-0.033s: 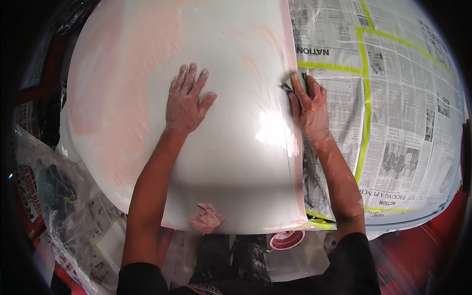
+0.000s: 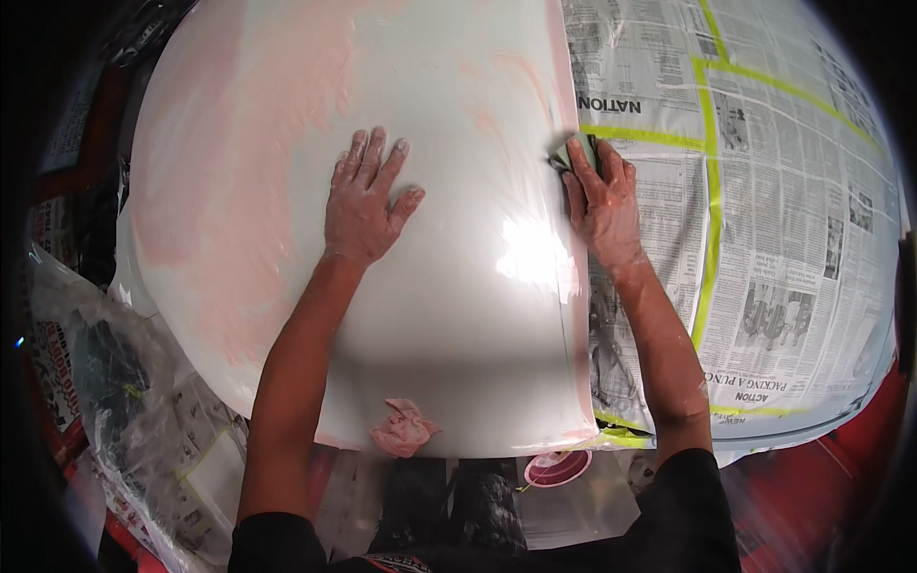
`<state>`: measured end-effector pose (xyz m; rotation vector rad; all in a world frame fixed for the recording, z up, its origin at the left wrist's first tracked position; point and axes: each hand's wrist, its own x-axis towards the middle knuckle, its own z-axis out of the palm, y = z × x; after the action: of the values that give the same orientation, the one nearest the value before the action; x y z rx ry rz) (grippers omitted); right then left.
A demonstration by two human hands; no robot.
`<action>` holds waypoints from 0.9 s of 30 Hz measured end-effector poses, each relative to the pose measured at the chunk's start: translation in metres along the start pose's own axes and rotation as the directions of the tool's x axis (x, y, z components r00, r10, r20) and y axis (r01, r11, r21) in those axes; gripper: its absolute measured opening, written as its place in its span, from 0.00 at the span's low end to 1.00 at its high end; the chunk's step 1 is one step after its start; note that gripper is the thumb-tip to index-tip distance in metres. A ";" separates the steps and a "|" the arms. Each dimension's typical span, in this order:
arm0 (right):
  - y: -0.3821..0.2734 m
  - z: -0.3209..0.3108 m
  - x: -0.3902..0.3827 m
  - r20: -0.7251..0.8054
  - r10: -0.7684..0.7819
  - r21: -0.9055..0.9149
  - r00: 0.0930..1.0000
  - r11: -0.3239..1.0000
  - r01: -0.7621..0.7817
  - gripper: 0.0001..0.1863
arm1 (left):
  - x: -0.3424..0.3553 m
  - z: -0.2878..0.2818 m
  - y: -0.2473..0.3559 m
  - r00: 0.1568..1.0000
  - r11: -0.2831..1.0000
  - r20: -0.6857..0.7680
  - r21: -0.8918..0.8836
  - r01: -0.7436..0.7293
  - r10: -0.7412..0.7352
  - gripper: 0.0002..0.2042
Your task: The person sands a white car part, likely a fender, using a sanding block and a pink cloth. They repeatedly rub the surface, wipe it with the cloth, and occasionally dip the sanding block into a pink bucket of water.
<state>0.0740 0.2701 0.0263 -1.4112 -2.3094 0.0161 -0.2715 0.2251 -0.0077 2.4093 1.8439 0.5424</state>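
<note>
A large curved car body panel (image 2: 420, 315), white with patches of pink, spreads wet and shiny before me. My left hand (image 2: 366, 210) lies flat on its middle, fingers stretched and thumb out, holding nothing. At the panel's right edge, my right hand (image 2: 604, 205) presses a small green and dark sanding pad (image 2: 576, 153) down with its fingers. Part of the pad is hidden under those fingers. Pale, wet residue coats both hands. Close to the panel's near edge rests a crumpled pink rag (image 2: 403, 428).
Newspaper (image 2: 764, 210) under clear plastic, joined with yellow-green tape (image 2: 714, 220), covers the surface to the right. Below the near edge is a round tub (image 2: 559, 468) of reddish liquid. Clear plastic sheeting (image 2: 134, 382) hangs at the left.
My right hand has slid very slightly farther from me along the panel's edge with the sanding pad. My left hand stays on the panel.
</note>
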 end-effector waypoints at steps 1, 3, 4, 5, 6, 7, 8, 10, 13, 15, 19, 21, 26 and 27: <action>0.004 0.006 0.015 -0.002 0.003 -0.011 1.000 1.000 -0.003 0.24 | 0.001 -0.002 -0.004 1.000 1.000 0.007 -0.017 -0.009 0.009 0.30; 0.015 0.022 0.045 -0.061 -0.024 -0.012 0.998 1.000 0.023 0.22 | 0.005 -0.002 -0.011 0.999 0.998 0.022 -0.055 -0.024 0.025 0.29; 0.020 0.026 0.058 -0.061 -0.029 -0.030 0.998 0.999 0.027 0.22 | 0.011 -0.003 -0.015 0.999 0.998 0.026 -0.046 -0.039 0.040 0.29; 0.026 0.031 0.070 -0.060 -0.034 -0.048 0.998 0.998 0.031 0.22 | 0.023 -0.003 -0.021 0.998 0.998 0.030 -0.038 -0.055 0.056 0.29; 0.035 0.034 0.083 -0.067 -0.060 -0.073 0.996 0.996 0.056 0.22 | 0.035 0.000 -0.025 0.997 0.997 0.031 -0.037 -0.070 0.071 0.29; 0.044 0.039 0.099 -0.086 -0.090 -0.092 0.992 0.992 0.082 0.22 | 0.049 0.002 -0.031 0.997 0.997 0.007 -0.021 -0.080 0.080 0.29; 0.051 0.042 0.112 -0.105 -0.119 -0.114 0.987 0.988 0.107 0.22 | 0.063 0.005 -0.036 0.996 0.996 -0.019 -0.007 -0.090 0.090 0.29; 0.048 0.047 0.117 -0.126 -0.085 -0.128 0.988 0.989 0.069 0.21 | 0.077 0.009 -0.040 0.994 0.994 -0.031 0.041 -0.103 0.105 0.29; 0.037 0.036 0.107 -0.082 -0.001 -0.137 0.997 0.991 -0.010 0.22 | 0.081 0.012 -0.036 0.997 0.996 -0.017 0.048 -0.073 0.073 0.30; -0.001 0.022 0.072 0.011 0.118 -0.065 0.993 0.991 -0.117 0.23 | 0.075 0.007 -0.037 0.999 0.997 0.019 0.060 -0.040 0.039 0.31; -0.017 0.003 0.014 0.071 0.078 -0.007 0.994 0.997 -0.078 0.25 | 0.024 -0.005 -0.012 0.990 0.992 0.058 0.023 0.127 -0.128 0.34; -0.001 0.015 0.031 0.040 0.030 -0.004 0.999 1.000 -0.030 0.24 | -0.036 -0.025 0.010 0.970 0.981 0.145 0.001 0.196 -0.194 0.36; 0.071 0.063 0.188 -0.075 -0.055 -0.121 0.996 0.992 0.046 0.22 | -0.107 -0.033 0.025 0.937 0.960 0.210 0.041 0.276 -0.278 0.42; 0.084 0.071 0.208 -0.089 -0.080 -0.165 0.993 0.984 0.064 0.22 | -0.105 -0.031 0.025 0.938 0.961 0.211 0.047 0.272 -0.276 0.42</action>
<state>0.0382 0.5022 0.0163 -1.3714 -2.3247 -0.2603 -0.2813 0.1131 0.0030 2.0698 2.0420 0.2326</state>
